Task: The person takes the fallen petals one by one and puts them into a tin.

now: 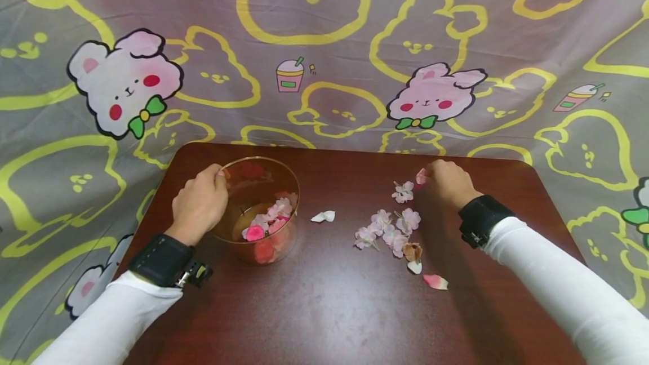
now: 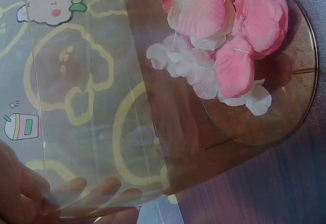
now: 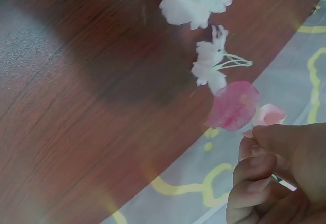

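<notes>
The right hand (image 1: 446,182) is seen at the upper right of the tabletop (image 1: 324,308), fingers curled, with a pink petal (image 1: 421,177) pinched between the fingertips (image 3: 254,155). In the right wrist view the petal (image 3: 233,105) is held by one edge and fans out up and to the left of the fingers; its long axis is judged to run roughly from the pinch toward the white blossom sprig (image 3: 211,66) just beside it. A second, paler petal (image 3: 270,116) appears to be caught in the same pinch.

The left hand (image 1: 200,204) is closed on the rim of the clear round container (image 1: 258,207) at centre left, thumb on the rim and fingers curled against the outer wall (image 2: 91,188). The container stands upright, mouth upward, with pink and white petals (image 2: 224,46) lying on its bottom.

Loose blossoms (image 1: 387,230) are scattered between the two hands, with a white petal (image 1: 323,217) near the container and a pink-white petal (image 1: 435,281) toward the lower right.

For the step to be done well, it is judged that the pinch should be kept light at the petal's edge, the sprig left undisturbed, and the container kept steadied.
</notes>
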A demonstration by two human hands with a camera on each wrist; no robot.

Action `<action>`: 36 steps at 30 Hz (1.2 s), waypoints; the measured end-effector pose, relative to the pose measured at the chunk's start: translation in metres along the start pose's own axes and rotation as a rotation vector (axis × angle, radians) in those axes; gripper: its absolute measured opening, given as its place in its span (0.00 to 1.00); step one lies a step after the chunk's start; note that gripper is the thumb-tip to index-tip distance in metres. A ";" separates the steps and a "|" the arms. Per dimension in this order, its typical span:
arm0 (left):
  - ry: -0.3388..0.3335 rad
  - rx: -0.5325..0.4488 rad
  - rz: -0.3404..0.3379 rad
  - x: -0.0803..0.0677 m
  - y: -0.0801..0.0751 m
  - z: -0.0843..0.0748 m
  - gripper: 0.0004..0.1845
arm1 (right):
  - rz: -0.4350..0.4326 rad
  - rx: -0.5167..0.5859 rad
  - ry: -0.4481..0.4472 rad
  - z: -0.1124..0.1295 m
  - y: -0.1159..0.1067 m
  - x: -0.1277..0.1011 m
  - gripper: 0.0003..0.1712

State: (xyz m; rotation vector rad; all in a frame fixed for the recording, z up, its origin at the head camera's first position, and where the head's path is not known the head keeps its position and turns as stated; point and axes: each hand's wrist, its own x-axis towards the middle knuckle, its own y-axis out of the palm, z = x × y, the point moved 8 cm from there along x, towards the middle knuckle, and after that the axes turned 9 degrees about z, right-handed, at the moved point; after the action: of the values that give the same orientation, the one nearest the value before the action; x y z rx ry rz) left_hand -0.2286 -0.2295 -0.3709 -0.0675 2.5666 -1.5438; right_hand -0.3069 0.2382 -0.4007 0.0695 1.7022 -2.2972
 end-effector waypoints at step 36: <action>0.003 -0.002 0.011 -0.001 0.001 0.001 0.24 | 0.014 0.085 -0.298 0.102 0.001 -0.029 0.09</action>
State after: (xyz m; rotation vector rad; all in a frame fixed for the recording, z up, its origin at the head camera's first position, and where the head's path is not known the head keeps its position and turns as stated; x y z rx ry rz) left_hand -0.2273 -0.2298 -0.3718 -0.0517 2.5671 -1.5386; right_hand -0.2656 0.1475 -0.3649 -0.2316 1.4513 -2.2370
